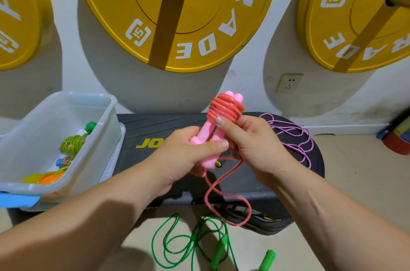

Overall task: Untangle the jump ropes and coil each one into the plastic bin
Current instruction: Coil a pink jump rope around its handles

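**Pink rope part-wound, both hands engaged**

Your left hand [188, 153] grips the lower half of the two pink handles [205, 135], which are held side by side and tilted up to the right. The thumb lies across their front.

Your right hand [250, 144] holds the same bundle from the right. Its thumb tip presses the bottom turn of the coil [225, 108], and its fingers are hidden behind. The two hands are close together, thumbs almost meeting.

The coil is red-pink cord wound in several tight turns round the upper ends of the handles. The loose tail [213, 184] drops from below your hands, crosses the front edge of the black platform [155, 126] and ends in a loop over the floor [355, 182].

The purple rope [295, 135] lies in loose loops on the right end of the platform, just beside your right hand.

The green rope [193, 239] lies uncoiled on the floor below the platform, and its green handles [267, 259] are at the bottom edge.

The bin [97, 128] stands to the left, touching the platform. It holds a wound green-yellow rope [72, 143] and an orange one [47, 177].

Yellow weight plates [177, 15] hang on the wall behind, with a wall socket [289, 82] below them.
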